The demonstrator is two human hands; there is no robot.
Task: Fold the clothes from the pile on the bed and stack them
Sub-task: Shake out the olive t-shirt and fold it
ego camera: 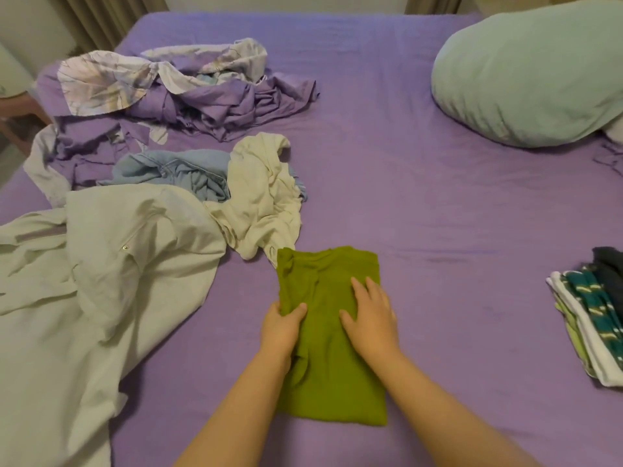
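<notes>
Green top (332,348) lay folded into a long narrow strip on the bed (421,203), near edge, centre of view, running away from the person. Both forearms came in from the bottom, converging on it.

L hand (281,326) sat at the strip's left edge, approx halfway up: thumb on top of the cloth, other fingers tucked under the edge, so pinching the green top. R hand (369,313) lay palm-down on the cloth's right half, fingers straight and slightly spread, pointing away; pressing flat, grasping nothing.

Unfolded pile to the left: pale shirt (111,281) spread nearest, cream garment (263,193) crumpled just beyond the top's far-left corner, touching it, blue garment (182,170) behind that. Further back, rumpled purple and floral bedding (161,92).

Folded stack (590,315) at right edge of bed, well apart from the top: white, teal-striped and dark items, partly cut off by frame. Pale green pillow (532,75) at far right.
</notes>
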